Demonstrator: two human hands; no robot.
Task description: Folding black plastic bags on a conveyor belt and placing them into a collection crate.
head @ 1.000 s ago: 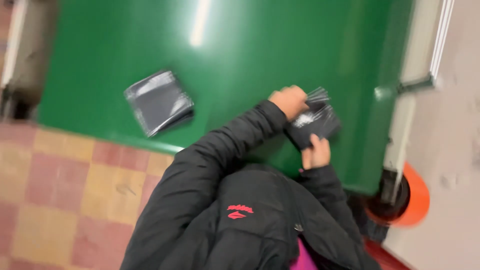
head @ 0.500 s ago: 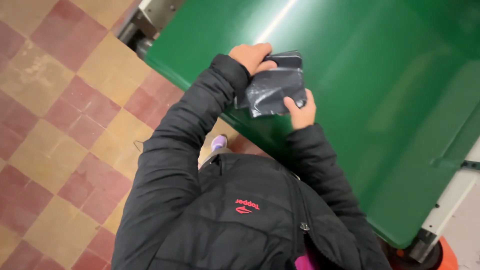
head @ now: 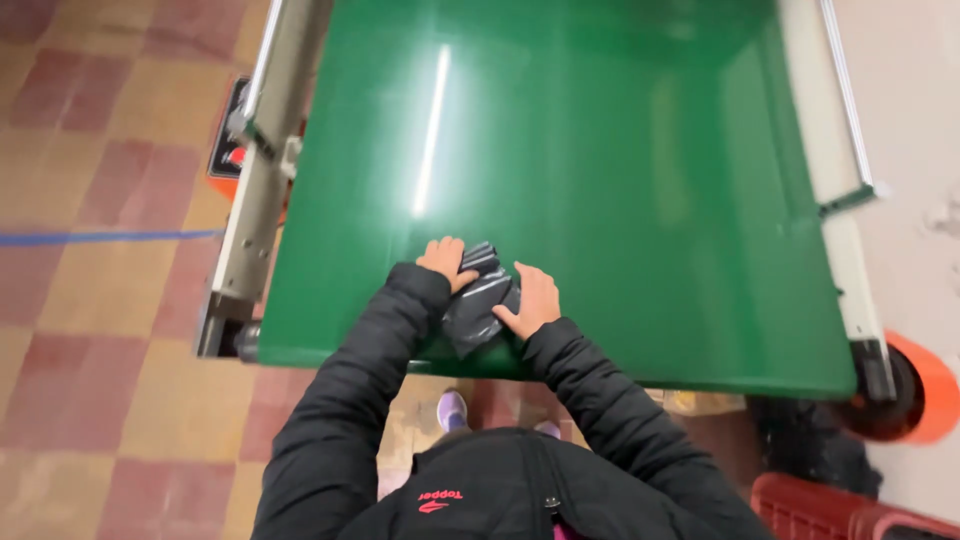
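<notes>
Fingers of my left hand (head: 446,262) and right hand (head: 528,300) grip the grey bag (head: 482,300), flattening it on the near belt (head: 620,200); next likely needs release.

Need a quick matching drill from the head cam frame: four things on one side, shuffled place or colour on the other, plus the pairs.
Things:
1. dark grey plastic bags
2. conveyor belt
3. wheel guard
4. crate

Descriptions:
A. orange, at the right end of the belt's near edge
B. red, on the floor at the bottom right
C. glossy green, fills the middle of the view
D. between the left hand and right hand, lying on the belt near its front edge

Pairs: 1-D, 2-C, 3-A, 4-B
</notes>
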